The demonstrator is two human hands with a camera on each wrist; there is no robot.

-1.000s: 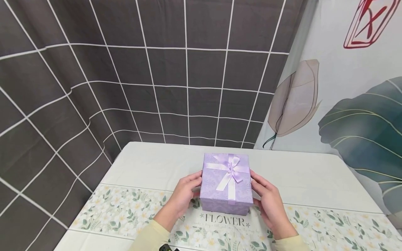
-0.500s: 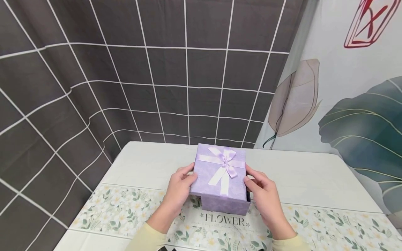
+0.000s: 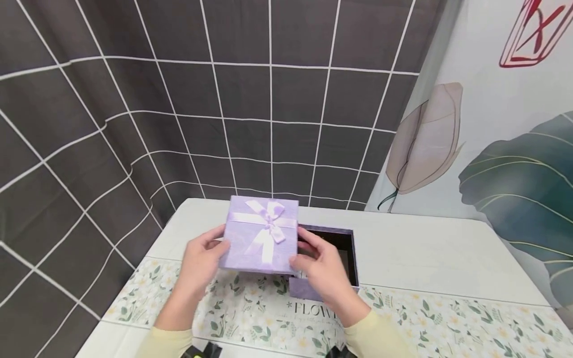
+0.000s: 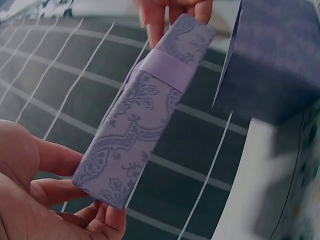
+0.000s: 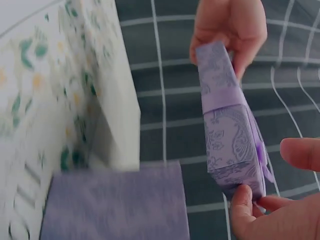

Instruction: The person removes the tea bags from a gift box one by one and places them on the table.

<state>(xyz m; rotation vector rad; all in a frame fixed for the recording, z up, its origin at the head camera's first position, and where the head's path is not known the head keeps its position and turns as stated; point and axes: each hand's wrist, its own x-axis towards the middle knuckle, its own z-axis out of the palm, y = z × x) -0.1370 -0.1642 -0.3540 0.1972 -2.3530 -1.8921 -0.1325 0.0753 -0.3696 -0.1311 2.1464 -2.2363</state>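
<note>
The left hand and right hand clamp their fingers on a square, ribboned lilac lid beside an open-topped purple box.

At the head view's centre, the lid and right hand hide the left part of the open box; the forearm covers the end of the printed word. The red motif is cut off at upper right. In the right wrist view, the box is blurred and cropped at lower left.
</note>
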